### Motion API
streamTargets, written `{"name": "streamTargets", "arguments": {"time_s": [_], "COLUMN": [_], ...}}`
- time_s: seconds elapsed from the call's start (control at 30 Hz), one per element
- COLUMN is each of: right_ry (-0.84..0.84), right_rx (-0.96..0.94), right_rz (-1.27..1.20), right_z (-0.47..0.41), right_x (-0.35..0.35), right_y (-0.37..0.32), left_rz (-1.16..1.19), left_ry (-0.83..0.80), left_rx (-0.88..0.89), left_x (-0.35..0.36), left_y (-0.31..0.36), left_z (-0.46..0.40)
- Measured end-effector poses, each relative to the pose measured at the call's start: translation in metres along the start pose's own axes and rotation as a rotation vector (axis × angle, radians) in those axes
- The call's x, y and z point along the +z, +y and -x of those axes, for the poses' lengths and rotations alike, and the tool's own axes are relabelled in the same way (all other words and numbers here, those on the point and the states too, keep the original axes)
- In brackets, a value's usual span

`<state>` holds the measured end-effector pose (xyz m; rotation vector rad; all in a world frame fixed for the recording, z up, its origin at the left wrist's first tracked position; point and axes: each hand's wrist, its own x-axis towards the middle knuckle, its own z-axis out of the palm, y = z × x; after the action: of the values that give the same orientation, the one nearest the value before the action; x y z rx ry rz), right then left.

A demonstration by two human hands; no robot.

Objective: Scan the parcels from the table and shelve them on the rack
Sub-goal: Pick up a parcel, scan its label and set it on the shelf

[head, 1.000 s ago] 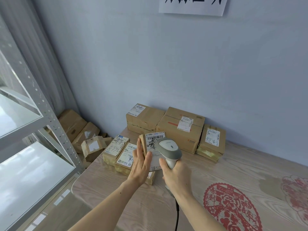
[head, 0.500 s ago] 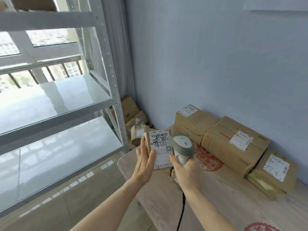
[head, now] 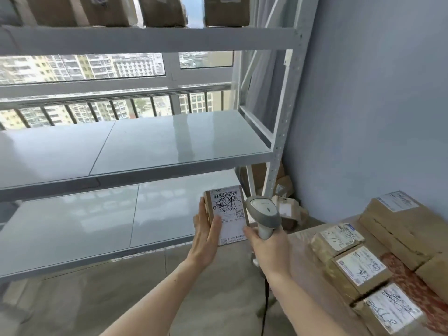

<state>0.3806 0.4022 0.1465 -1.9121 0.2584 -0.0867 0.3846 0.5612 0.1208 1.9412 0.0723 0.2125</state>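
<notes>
L hand point(head: 204, 232) holds the small parcel point(head: 226, 215) upright in front of the rack point(head: 274, 151), off the table's point(head: 300, 241) left edge. Fingers straight and together along the parcel's left side, thumb laid over the label's lower left; whether any finger curls behind it, can't tell. Long axis near vertical, tilted slightly, barcode end up, label face toward the camera.

R hand point(head: 269, 241) grips the scanner point(head: 263, 212) handle, fingers wrapped round it — scanner head just right of the parcel, touching or nearly so, can't tell which. Cable hangs down from the handle.

Middle and lower shelves lie bare behind the parcel; top shelf carries boxes point(head: 167, 10). Rack's right post stands just behind the scanner. More parcels point(head: 361, 265) sit on the table at right, w/ larger boxes against the wall.
</notes>
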Motion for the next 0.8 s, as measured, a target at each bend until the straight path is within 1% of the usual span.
{"name": "streamTargets", "arguments": {"time_s": [0.17,0.33,0.43,0.67,0.8], "right_ry": [-0.110,-0.247,-0.317,-0.460,-0.524], "right_rx": [-0.039,-0.092,-0.135,-0.192,-0.211], "right_rz": [0.014,-0.027,-0.001,-0.019,-0.016], "right_z": [0.004,0.015,0.020,0.026,0.018], "right_x": [0.105,0.186,0.232,0.326,0.378], "right_y": [-0.040,-0.085,-0.105,-0.148,-0.173], "left_rz": [0.022,-0.017,-0.017,0.016,0.046], "left_ry": [0.131,0.269,0.353,0.542,0.638], "left_rx": [-0.021,0.004,-0.021,-0.171,-0.192], "left_x": [-0.101,-0.190,-0.232,-0.318,-0.363], "left_y": [-0.028,-0.048,-0.065,-0.100,-0.114], "left_z": [-0.024,-0.028,-0.031,-0.044,-0.062]}}
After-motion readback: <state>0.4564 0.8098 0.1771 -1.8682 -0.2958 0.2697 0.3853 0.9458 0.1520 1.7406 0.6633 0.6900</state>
